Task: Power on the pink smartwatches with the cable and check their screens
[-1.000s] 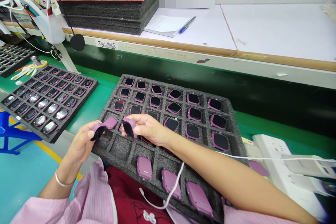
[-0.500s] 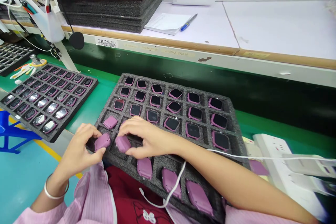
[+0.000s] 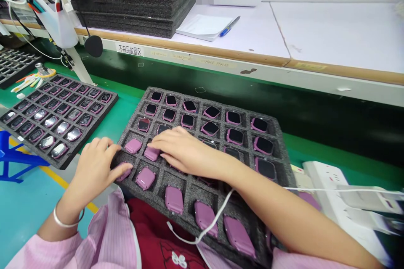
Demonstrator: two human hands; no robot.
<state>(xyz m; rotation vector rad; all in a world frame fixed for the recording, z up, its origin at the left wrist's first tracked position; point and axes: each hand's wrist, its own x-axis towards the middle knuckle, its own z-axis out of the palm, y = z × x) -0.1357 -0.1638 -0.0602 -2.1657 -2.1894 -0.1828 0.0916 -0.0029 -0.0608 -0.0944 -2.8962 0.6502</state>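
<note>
A dark grey foam tray (image 3: 217,103) holds watch bodies in its pockets; the far rows lie screen up, the nearer ones back up. My left hand (image 3: 96,172) is at the tray's near left corner, fingers and thumb apart, thumb over a purple watch (image 3: 125,173) in the corner pocket. Over the middle of the tray, my right hand (image 3: 186,151) has its fingertips and thumb round a purple watch (image 3: 151,154) in its pocket. Another watch (image 3: 145,178) lies back up between the hands. My right hand and forearm hide several pockets.
A second tray of watches (image 3: 63,109) lies to the left. One white cable (image 3: 217,218) hangs across the near edge, and a power strip (image 3: 328,176) sits at the right. Behind are a shelf edge (image 3: 202,56), stacked foam (image 3: 126,12), a notepad (image 3: 205,25) and a pen (image 3: 229,26).
The watch from my right hand now lies in a near-row pocket, and that hand has moved up to another watch. My left hand's watch sits lower in the corner pocket, its fingers spread.
</note>
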